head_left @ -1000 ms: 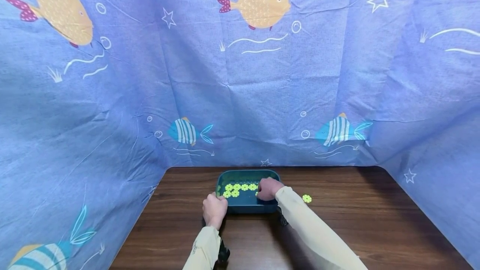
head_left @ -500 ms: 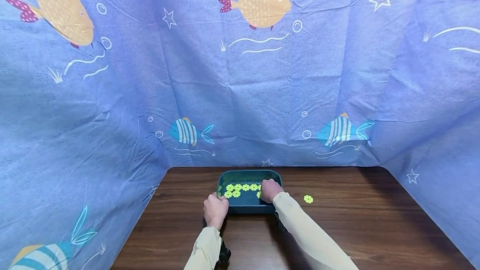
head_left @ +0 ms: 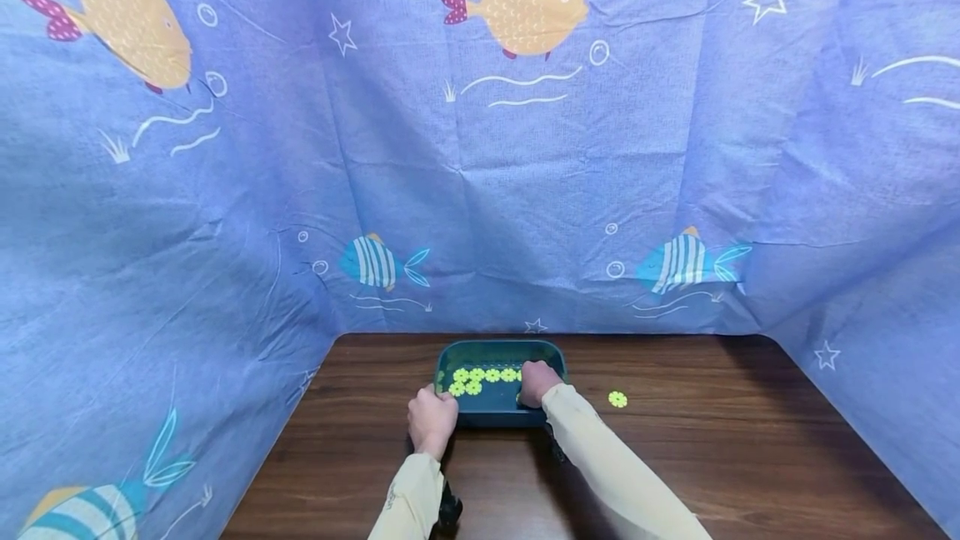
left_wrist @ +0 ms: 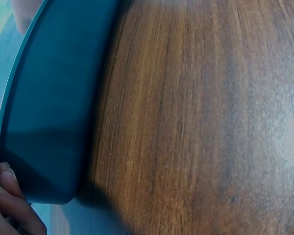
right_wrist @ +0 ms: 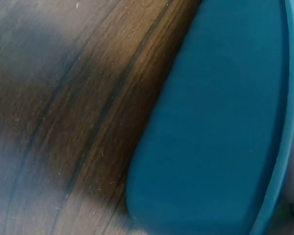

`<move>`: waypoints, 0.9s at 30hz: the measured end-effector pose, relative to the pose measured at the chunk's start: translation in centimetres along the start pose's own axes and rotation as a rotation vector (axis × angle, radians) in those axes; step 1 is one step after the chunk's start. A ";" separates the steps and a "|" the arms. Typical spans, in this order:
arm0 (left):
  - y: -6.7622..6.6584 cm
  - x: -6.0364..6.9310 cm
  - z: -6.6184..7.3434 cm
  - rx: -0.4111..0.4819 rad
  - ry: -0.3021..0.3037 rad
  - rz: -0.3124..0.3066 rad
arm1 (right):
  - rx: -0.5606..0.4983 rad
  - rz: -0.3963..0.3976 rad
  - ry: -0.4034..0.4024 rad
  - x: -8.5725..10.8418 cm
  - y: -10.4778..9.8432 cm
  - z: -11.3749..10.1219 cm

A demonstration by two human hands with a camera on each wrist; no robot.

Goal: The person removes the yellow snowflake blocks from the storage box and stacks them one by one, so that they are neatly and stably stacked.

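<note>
A dark teal tray [head_left: 495, 419] stands on the table, with several yellow-green flower-shaped pieces [head_left: 492, 375] lying flat in rows inside. My left hand [head_left: 432, 417] grips the tray's front left corner; in the left wrist view, its fingers [left_wrist: 12, 198] bend at the rim. Inside the right part of the tray, my right hand [head_left: 538, 383] is curled downward and pinches a flower-shaped piece, of which only a sliver shows beside the fingers. Its fingertips are hidden in the head view, and the tray wall [right_wrist: 210, 132] screens them in the right wrist view.
One loose flower-shaped piece [head_left: 618, 399] lies on the brown wooden table [head_left: 712, 432], right of the tray. Blue fish-patterned cloth [head_left: 525, 190] hangs behind the table and along both sides.
My right hand has shifted slightly right inside the tray, and the piece by its fingers is more covered now. The left hand keeps its hold on the corner.
</note>
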State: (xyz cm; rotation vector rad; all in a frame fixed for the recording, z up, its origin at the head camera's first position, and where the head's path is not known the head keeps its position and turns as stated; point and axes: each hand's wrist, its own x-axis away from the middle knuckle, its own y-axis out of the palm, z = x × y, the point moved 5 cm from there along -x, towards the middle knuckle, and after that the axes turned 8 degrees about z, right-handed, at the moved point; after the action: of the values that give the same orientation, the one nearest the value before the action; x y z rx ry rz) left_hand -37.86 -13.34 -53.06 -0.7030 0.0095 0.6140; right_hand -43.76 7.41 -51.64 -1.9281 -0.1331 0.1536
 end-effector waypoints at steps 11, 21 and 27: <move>0.0 0.0 0.0 0.006 0.004 0.017 | -0.034 -0.018 0.014 0.0 0.6 0.3; 0.1 -0.2 -0.1 0.009 -0.006 0.008 | -0.128 0.052 -0.124 0.0 -0.7 0.2; 0.1 -0.1 -0.2 0.008 -0.012 -0.007 | -0.316 0.107 -0.242 -0.4 -2.9 1.1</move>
State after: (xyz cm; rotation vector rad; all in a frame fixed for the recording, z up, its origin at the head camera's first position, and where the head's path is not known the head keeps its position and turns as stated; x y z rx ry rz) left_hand -37.97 -13.46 -53.24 -0.6912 -0.0014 0.6107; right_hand -44.43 9.32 -49.32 -2.2279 -0.2262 0.4619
